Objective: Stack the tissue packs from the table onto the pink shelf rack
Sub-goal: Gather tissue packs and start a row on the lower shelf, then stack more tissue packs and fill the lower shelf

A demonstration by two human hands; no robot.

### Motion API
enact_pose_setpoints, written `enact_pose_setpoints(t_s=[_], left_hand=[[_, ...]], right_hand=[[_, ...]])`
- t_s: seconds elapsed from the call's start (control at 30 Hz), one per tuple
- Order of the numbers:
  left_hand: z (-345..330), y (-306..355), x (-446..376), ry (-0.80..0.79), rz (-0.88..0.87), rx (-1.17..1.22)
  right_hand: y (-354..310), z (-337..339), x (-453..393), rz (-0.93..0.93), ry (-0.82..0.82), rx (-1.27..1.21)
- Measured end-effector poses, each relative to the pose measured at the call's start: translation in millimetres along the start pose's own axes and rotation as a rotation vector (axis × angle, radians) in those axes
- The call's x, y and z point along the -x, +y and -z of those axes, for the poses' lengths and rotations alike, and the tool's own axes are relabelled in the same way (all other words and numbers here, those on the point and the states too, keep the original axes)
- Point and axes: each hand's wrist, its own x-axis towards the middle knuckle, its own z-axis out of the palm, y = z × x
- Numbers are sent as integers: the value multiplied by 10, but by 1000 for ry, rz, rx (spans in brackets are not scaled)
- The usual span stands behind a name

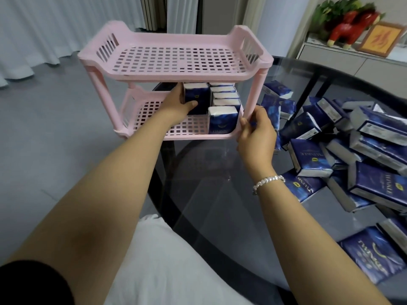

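left hand [176, 104] gripping upright tissue pack [196, 96] on pink rack [176, 67] lower shelf, right hand [256, 133] clasping rack's front-right post, loose packs [343, 150] piled on table [220, 194] right of it

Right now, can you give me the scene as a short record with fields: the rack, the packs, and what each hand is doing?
rack: pink shelf rack, two tiers, on the glass table
top tier: no packs
bottom tier: several tissue packs standing upright at its right side
left hand: inside the bottom tier, gripping the upright pack
right hand: at the rack's front right post, fingers closed on a small pack that is mostly hidden
remaining packs: loose pile on the table, right of the rack
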Motion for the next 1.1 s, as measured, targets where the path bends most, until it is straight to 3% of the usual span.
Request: enact_pose_setpoints(t_s=[0.27, 0.73, 0.97, 1.1], left_hand=[[-97, 47, 66, 44, 3, -126], [-62, 166, 244, 28, 122, -69], [5, 375, 788, 237, 30, -79], [-32, 595, 1125, 206, -57, -92]], right_hand=[[-32, 1, 43, 5, 32, -15], [-80, 33, 70, -60, 18, -57], [-229, 160, 83, -100, -27, -106], [-385, 419, 138, -108, -64, -33]])
